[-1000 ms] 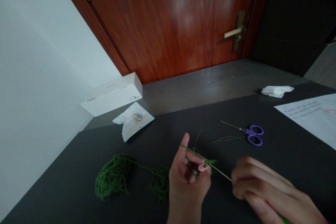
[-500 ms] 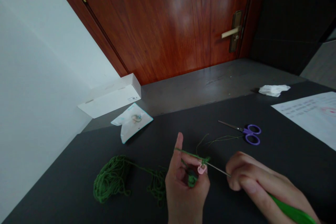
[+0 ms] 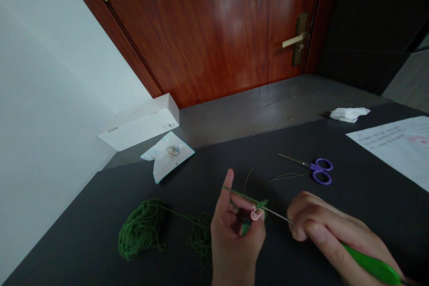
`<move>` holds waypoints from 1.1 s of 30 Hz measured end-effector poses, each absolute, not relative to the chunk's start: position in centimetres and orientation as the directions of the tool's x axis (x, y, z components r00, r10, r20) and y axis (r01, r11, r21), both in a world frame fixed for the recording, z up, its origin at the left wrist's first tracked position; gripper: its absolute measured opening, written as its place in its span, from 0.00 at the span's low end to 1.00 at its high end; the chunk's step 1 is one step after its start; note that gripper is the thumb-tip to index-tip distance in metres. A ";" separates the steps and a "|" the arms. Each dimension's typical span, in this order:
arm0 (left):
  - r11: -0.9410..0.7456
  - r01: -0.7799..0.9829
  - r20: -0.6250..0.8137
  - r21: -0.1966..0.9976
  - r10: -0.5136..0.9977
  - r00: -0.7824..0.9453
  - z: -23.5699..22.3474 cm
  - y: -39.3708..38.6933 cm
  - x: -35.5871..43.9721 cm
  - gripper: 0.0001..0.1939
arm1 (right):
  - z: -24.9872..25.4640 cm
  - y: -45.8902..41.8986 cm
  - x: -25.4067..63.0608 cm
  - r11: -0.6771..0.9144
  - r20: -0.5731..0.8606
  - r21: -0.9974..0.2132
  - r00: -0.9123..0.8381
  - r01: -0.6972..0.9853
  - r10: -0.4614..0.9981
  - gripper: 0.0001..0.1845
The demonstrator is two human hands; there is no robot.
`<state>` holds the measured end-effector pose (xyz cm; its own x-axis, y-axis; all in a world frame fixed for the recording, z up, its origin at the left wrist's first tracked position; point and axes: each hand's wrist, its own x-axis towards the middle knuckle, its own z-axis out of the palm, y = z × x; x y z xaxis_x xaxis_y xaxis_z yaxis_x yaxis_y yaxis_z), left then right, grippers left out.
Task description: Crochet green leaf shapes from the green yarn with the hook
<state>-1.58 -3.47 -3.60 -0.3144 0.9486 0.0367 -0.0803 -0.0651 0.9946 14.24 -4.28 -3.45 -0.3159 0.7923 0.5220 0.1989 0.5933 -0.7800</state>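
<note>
My left hand (image 3: 236,228) pinches a small piece of green crochet work (image 3: 261,206) between thumb and fingers, its index finger raised with green yarn running over it. A pink stitch marker (image 3: 256,214) hangs at the work by the thumb. In my right hand (image 3: 330,228) is a crochet hook (image 3: 370,264) with a green handle; its thin metal shaft reaches left into the stitches, and the tip is hidden in the yarn. On the table to the left lies a loose skein of green yarn (image 3: 140,230), and a strand leads to a tangle (image 3: 201,237) beside my left wrist.
Purple-handled scissors (image 3: 321,170) lie beyond my right hand, near a thin loose thread (image 3: 284,175). Printed paper (image 3: 398,143) and a crumpled white tissue (image 3: 349,115) are at right. At left are a white packet (image 3: 172,154) and a long white box (image 3: 144,127) against the wall.
The view has shifted slightly. My right hand has turned, so more of the hook's green handle shows. A loose yarn end by the work has swung about; the hook stays at the stitches.
</note>
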 end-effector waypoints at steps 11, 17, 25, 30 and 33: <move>-0.040 -0.019 0.035 0.999 0.977 -0.209 -3.0 -3.7 -1.2 0.38 | -2.8 -4.3 13.6 0.746 0.657 -0.580 -0.353 0.326 0.666 0.16; 0.201 -0.357 -0.235 0.912 0.970 -0.055 -3.3 -3.0 -2.3 0.35 | -3.8 -3.8 14.1 0.863 0.726 -0.114 -0.552 0.491 0.410 0.13; 0.374 -0.338 -0.330 0.864 0.927 0.181 -2.0 -2.6 -3.5 0.34 | -2.6 -2.0 17.3 0.954 0.704 0.050 -0.688 0.297 0.177 0.12; 0.274 -0.235 -0.235 0.933 0.955 0.180 -2.7 -2.2 -3.6 0.35 | -2.2 -2.2 17.7 0.963 0.710 -0.178 -0.652 0.200 0.267 0.13; 0.261 -0.256 -0.205 0.931 0.952 0.226 -2.8 -2.1 -3.7 0.36 | -2.2 -2.2 17.7 0.888 0.673 -0.446 -0.613 0.111 0.415 0.13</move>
